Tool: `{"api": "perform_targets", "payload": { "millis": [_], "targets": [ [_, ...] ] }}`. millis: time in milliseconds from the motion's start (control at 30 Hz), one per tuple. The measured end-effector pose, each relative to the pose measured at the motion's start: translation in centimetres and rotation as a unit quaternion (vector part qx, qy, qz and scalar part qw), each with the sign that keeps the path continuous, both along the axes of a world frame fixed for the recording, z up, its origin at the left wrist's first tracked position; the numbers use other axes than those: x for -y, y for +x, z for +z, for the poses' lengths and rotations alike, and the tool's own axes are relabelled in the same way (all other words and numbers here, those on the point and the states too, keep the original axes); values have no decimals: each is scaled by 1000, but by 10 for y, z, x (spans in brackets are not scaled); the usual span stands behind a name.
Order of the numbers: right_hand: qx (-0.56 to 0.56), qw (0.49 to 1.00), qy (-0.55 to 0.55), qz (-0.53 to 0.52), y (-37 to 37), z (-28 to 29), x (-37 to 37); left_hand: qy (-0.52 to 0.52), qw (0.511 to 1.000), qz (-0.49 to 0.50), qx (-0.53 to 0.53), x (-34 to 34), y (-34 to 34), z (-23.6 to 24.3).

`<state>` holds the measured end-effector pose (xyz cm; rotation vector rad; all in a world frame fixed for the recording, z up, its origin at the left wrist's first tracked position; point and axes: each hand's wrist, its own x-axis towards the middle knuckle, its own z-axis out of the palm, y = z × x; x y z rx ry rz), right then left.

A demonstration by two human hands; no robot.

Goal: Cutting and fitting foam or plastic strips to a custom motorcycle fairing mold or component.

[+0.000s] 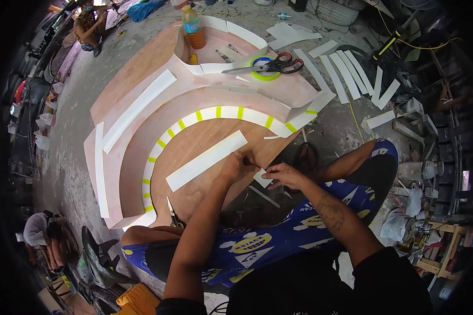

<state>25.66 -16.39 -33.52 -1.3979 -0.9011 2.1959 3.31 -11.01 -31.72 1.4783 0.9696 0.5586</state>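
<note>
My left hand (238, 167) and my right hand (284, 175) meet over the near right edge of a wooden board. A small white piece of card (262, 179) is pinched in my right fingertips. Its upper end meets the curled fingers of my left hand, which also seem closed on it. Beside my left hand, a long white card strip (207, 161) lies flat on the board (215, 137). Around it bends a pinkish curved form (135, 137), its inner edge lined with a white strip (165, 137) fixed by yellow-green tape pieces. Scissors (173, 215) lie left of my left forearm.
On the form's far part are large scissors (282, 63) on a yellow-green tape roll (264, 77) and a bottle of brown liquid (194, 35). Several white strips (344, 76) lie on the floor at right. Two other people (87, 26) crouch at far left and lower left.
</note>
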Motion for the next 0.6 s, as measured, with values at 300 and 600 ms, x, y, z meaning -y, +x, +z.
{"api": "perform_targets", "payload": {
  "millis": [300, 600],
  "targets": [
    [-36, 998, -23, -38, 12, -4, -1, 92, 980, -157, -79, 8, 13, 38],
    [-11, 1000, -12, -21, 9, -8, -1, 126, 979, -115, -113, 7, 8, 20]
  ]
}}
